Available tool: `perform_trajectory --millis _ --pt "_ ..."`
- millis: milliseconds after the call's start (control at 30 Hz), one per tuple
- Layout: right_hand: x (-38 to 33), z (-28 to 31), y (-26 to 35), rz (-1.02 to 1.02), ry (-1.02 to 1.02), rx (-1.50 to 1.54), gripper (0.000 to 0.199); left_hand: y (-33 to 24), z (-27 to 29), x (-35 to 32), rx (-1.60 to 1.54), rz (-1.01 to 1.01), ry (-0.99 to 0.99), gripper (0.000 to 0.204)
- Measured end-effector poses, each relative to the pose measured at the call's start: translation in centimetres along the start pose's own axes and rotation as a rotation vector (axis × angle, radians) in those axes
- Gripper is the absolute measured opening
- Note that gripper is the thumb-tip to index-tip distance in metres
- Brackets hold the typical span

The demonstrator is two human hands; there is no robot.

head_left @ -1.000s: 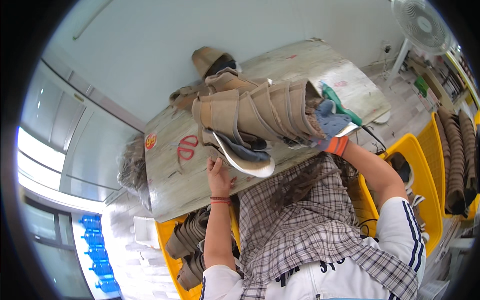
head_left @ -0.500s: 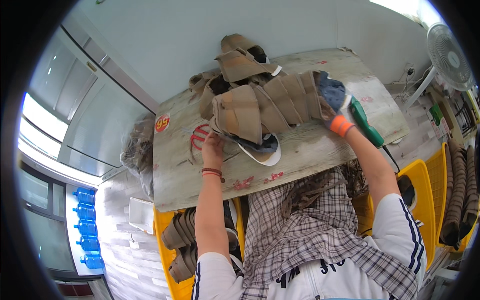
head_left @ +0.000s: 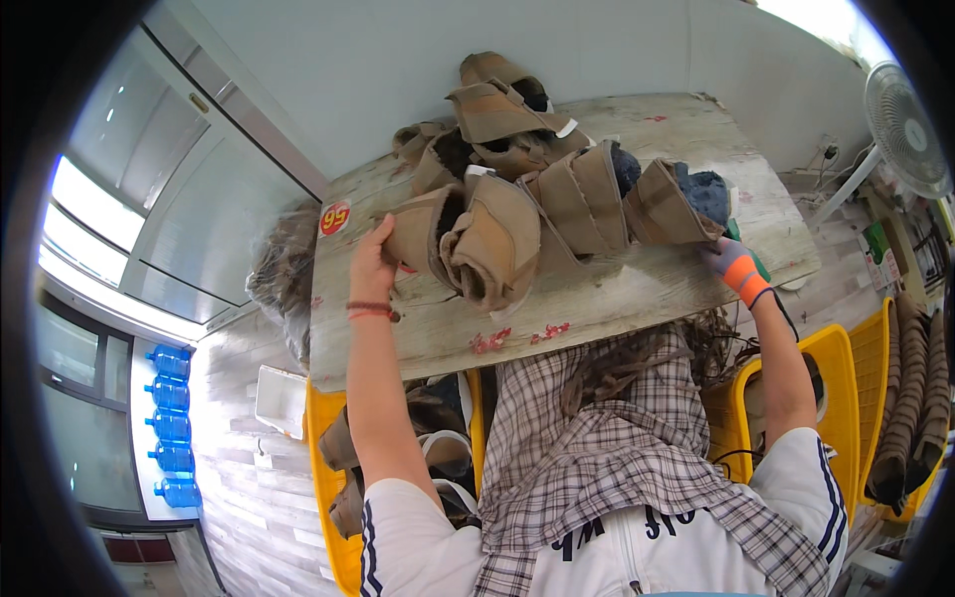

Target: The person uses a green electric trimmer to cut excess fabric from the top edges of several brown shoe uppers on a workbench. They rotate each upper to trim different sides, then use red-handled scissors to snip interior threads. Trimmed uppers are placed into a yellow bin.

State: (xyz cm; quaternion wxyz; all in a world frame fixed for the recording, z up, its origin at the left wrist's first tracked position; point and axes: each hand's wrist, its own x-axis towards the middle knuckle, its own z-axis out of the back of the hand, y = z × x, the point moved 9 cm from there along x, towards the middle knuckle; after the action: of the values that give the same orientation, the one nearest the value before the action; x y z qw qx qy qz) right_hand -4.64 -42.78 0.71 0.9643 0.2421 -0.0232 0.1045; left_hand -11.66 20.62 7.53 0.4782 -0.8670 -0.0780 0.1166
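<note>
Tan-brown shoe uppers (head_left: 587,204) with dark fuzzy lining lie in a loose row across the table. The left-end upper (head_left: 413,234) has my bare left hand (head_left: 372,261) closed against its outer side, fingertips at its upper edge. My right hand (head_left: 729,261), in a purple and orange glove, pinches the lower edge of the right-end upper (head_left: 662,207), whose blue-grey lining shows. In the middle, another upper (head_left: 492,244) tips its opening toward me. Red scissors handles are almost wholly hidden behind the left-end upper. A green corded tool (head_left: 763,267) shows partly beyond my right hand.
More uppers are heaped (head_left: 492,109) against the wall. Yellow crates (head_left: 836,373) with brown pieces flank my lap below the wooden table (head_left: 418,343). A white fan (head_left: 903,124) stands at right; a filled clear bag (head_left: 284,274) hangs by the table's left edge.
The tightly nested row has spread into separate uppers, its left part turned. My left hand has moved left and up, my right hand right and slightly down. The scissors have become nearly covered.
</note>
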Motion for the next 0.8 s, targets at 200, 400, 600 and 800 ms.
perform_trajectory --millis 200,400,600,800 --pt "-4.6 7.1 -5.2 -0.232 -0.374 -0.401 0.046 -6.6 0.6 -13.2 -0.081 -0.525 -0.236 0.037" --pt "-1.7 3.5 -5.9 -0.253 -0.28 -0.368 0.067 -4.0 5.9 -17.6 -0.166 -0.571 -0.311 0.04" --pt "3.9 3.0 -13.1 -0.275 -0.085 0.003 0.046 -6.2 6.7 -18.7 -0.494 -0.488 -0.202 0.037" --pt "0.0 6.1 -20.0 -0.535 -0.133 0.378 0.048 -9.3 1.3 -20.3 -0.543 -0.43 -0.034 0.04"
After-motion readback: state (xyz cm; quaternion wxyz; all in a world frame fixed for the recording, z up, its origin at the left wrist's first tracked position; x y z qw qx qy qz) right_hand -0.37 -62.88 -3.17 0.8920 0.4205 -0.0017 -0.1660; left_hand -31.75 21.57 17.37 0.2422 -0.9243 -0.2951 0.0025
